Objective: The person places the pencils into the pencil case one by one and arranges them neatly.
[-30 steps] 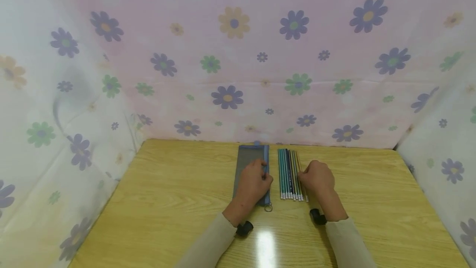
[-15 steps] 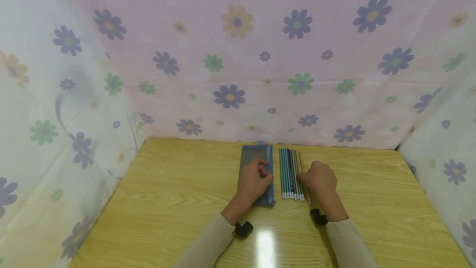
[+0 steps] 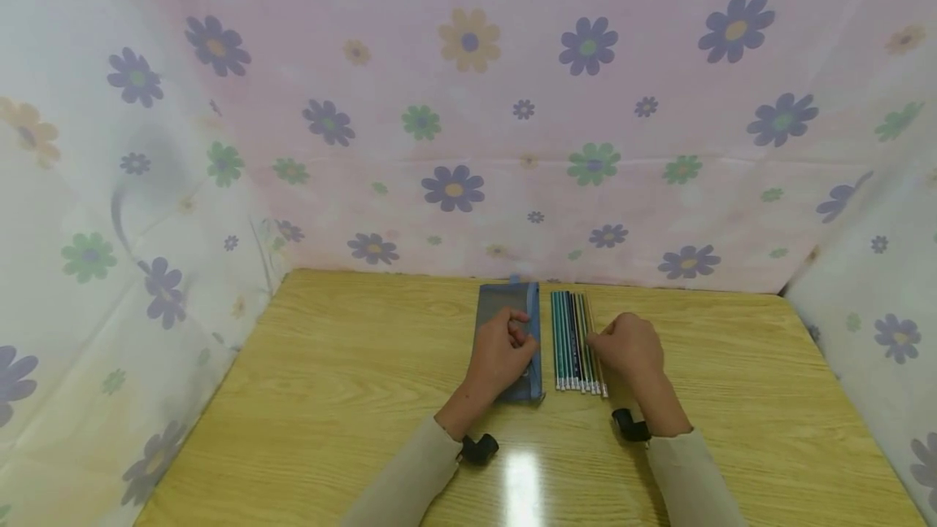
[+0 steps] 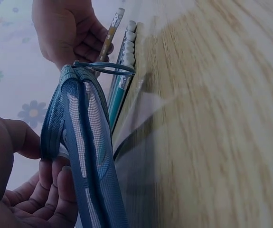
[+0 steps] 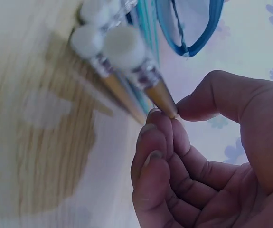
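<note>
A blue-grey mesh zip pouch (image 3: pixel 505 296) lies on the table, with my left hand (image 3: pixel 501 358) over it. Thumb and fingertips of that hand pinch the pouch's blue side edge in the left wrist view, and this edge is raised off the table. A metal ring (image 4: pixel 103 67) hangs at the pouch's near end. Right of it lies a row of pencils (image 3: pixel 565 340), teal, black and gold, white erasers towards me. At the row's right end my right hand (image 3: pixel 631 346) pinches a gold pencil (image 5: pixel 161 97) between thumb and fingers. Its eraser end sits above the neighbouring pencils.
The wood-grain table (image 3: pixel 344 364) ends at the back against a flowered cloth (image 3: pixel 395 210), which also hangs at both sides. Black wrist cameras (image 3: pixel 480 450) are strapped under both wrists. A bright light reflection falls on the table's near part.
The pouch has shifted slightly right, nearer the pencils, and its ring end has turned. The gold pencil swung a little away from the row, then back closer. Both hands kept their pinch.
</note>
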`<state>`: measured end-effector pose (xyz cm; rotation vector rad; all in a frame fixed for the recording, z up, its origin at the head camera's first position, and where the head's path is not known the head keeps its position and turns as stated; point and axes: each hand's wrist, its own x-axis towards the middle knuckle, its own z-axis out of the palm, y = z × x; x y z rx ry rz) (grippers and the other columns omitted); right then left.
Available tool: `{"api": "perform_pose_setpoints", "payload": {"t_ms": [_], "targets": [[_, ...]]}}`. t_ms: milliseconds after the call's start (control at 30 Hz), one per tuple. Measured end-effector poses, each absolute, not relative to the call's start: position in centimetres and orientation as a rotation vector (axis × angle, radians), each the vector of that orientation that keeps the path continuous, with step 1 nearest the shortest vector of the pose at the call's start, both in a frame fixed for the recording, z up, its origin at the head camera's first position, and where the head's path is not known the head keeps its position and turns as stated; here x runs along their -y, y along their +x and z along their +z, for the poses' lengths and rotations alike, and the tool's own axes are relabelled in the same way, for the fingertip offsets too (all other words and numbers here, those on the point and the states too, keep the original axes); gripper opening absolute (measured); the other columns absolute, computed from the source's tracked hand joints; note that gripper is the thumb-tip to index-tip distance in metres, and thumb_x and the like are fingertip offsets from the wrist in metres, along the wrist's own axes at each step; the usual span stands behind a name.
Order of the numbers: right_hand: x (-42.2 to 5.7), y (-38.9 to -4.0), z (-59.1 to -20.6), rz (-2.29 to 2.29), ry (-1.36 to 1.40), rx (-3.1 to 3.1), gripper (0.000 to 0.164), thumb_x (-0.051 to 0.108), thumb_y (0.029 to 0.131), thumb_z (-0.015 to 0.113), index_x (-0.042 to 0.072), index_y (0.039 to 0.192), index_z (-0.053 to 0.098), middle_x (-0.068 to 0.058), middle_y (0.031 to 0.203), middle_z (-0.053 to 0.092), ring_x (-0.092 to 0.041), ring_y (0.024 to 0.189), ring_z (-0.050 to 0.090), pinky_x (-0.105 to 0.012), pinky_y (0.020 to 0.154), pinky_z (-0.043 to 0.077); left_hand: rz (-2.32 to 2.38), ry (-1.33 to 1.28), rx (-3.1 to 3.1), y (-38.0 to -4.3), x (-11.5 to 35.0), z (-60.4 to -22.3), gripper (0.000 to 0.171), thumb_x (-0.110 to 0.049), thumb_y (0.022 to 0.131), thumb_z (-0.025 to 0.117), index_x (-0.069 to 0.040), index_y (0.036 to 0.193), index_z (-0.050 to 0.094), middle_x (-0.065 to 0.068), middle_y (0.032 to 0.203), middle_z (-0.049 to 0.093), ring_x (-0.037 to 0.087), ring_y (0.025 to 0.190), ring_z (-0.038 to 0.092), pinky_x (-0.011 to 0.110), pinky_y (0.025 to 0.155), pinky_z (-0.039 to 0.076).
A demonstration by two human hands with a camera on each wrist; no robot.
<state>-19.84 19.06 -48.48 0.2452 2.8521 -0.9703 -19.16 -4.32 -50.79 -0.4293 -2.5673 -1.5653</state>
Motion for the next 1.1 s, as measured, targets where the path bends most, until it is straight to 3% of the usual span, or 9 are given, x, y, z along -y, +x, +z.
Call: {"api": "perform_pose_setpoints", "payload": {"t_ms": [333, 467, 667, 800, 1100], "targets": [[-18.3, -19.6, -48.2, -1.16, 0.152, -2.836, 0.042, 0.026, 0.094, 0.078, 0.007, 0.058, 0.067, 0.002, 0.051, 0.054, -0.016, 0.047, 0.048, -0.032, 0.051, 0.041, -1.598, -0.424, 2.566, -19.2, 4.4, -50.8, 0.032, -0.007, 0.097, 0.068, -0.001, 0.128, 0.066, -0.001, 0.081, 0.064, 0.008, 0.062, 0.06, 0.027, 0.057, 0.052], [-18.1, -19.5, -48.1, -1.236, 0.144, -2.797, 0.029, 0.023, 0.093, 0.078, 0.002, 0.073, 0.077, -0.005, 0.066, 0.071, -0.019, 0.055, 0.058, -0.034, 0.054, 0.046, -1.592, -0.416, 2.566, -19.2, 4.4, -50.9, 0.031, -0.007, 0.097, 0.068, -0.002, 0.128, 0.066, -0.001, 0.081, 0.064, 0.008, 0.062, 0.061, 0.027, 0.055, 0.052], [-17.7, -19.5, -48.0, -1.323, 0.132, -2.736, 0.022, 0.021, 0.093, 0.075, 0.0, 0.09, 0.08, -0.012, 0.083, 0.076, -0.021, 0.066, 0.067, -0.037, 0.061, 0.054, -1.603, -0.403, 2.564, -19.2, 4.4, -50.8, 0.03, -0.007, 0.098, 0.067, -0.004, 0.128, 0.066, -0.001, 0.083, 0.065, 0.007, 0.063, 0.062, 0.027, 0.055, 0.053], [-17.1, -19.4, -47.9, -1.422, 0.147, -2.649, 0.021, 0.019, 0.094, 0.073, -0.002, 0.095, 0.079, -0.011, 0.077, 0.075, -0.023, 0.064, 0.07, -0.04, 0.064, 0.059, -1.609, -0.407, 2.565, -19.1, 4.4, -50.7, 0.03, -0.008, 0.1, 0.067, -0.004, 0.129, 0.066, -0.001, 0.084, 0.065, 0.007, 0.063, 0.063, 0.027, 0.054, 0.053], [-16.0, -19.2, -48.2, -1.531, 0.106, -2.584, 0.02, 0.012, 0.091, 0.068, -0.003, 0.085, 0.079, -0.009, 0.065, 0.07, -0.026, 0.062, 0.07, -0.04, 0.064, 0.061, -1.631, -0.402, 2.556, -19.2, 4.5, -50.7, 0.03, -0.008, 0.099, 0.067, -0.003, 0.129, 0.066, 0.001, 0.083, 0.066, 0.007, 0.062, 0.063, 0.028, 0.053, 0.053]]}}
